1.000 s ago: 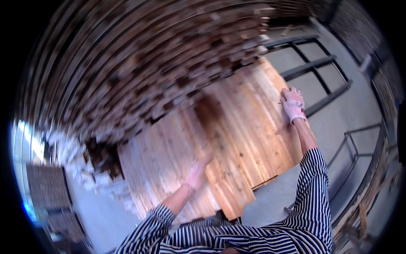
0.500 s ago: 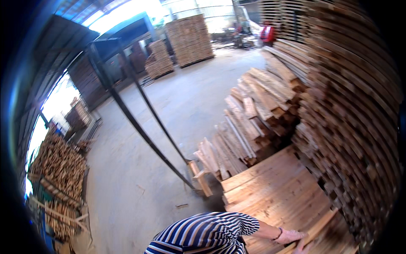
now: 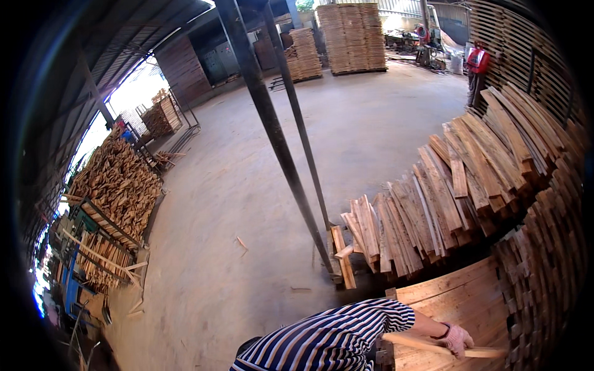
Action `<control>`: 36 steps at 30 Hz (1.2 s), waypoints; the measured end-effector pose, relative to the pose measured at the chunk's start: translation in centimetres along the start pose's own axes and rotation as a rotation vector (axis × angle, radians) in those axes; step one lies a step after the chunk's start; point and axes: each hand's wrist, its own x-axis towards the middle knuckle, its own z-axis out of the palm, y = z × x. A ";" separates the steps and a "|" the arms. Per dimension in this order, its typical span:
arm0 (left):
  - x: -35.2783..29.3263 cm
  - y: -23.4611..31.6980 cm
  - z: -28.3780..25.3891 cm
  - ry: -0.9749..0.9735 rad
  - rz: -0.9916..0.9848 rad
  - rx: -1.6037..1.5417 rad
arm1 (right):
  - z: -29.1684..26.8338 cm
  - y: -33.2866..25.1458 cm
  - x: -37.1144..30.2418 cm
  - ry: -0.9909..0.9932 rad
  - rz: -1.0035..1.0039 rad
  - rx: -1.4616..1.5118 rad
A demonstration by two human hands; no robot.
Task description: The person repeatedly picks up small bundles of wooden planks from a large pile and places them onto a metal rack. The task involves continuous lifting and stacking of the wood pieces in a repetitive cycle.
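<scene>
My left arm, in a navy, white and tan striped sleeve, reaches right from the lower edge. My left hand (image 3: 456,340), in a pale pinkish glove with a dark band at the wrist, is closed over a narrow wooden plank (image 3: 416,344). That plank lies across a layer of wide reddish-brown boards (image 3: 455,295), laid side by side. Beyond my hand, the plank's far end points toward the tall stack of boards on the right. My right hand is out of view.
A row of loose planks (image 3: 421,213) lies beyond the boards. A tall board stack (image 3: 544,247) rises at the right. Two dark metal posts (image 3: 272,123) slant across the concrete floor (image 3: 216,185). A wood heap (image 3: 117,179) stands left; a person in red (image 3: 477,68) stands far right.
The view has swung left, so the scene sits further right. My left hand has shifted along the plank, which now lies more level across the picture. The other hand beside it has left view.
</scene>
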 end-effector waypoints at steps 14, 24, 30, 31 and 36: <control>-5.1 0.0 -6.0 -0.131 -0.032 1.067 | 0.5 16.8 -22.4 0.123 0.408 1.240; -6.2 -3.8 -3.9 -0.156 -0.013 1.235 | 3.8 11.3 -16.5 0.274 0.439 0.869; -6.1 -2.8 -6.1 -0.139 -0.091 1.207 | 4.1 7.8 -16.9 0.744 0.133 0.424; -6.2 -2.9 -6.3 -0.123 -0.071 1.230 | 3.0 4.5 -17.6 0.749 -0.037 0.533; -5.6 -1.5 -5.3 -0.150 -0.112 1.275 | -12.6 -1.8 -15.3 0.333 -0.130 -0.116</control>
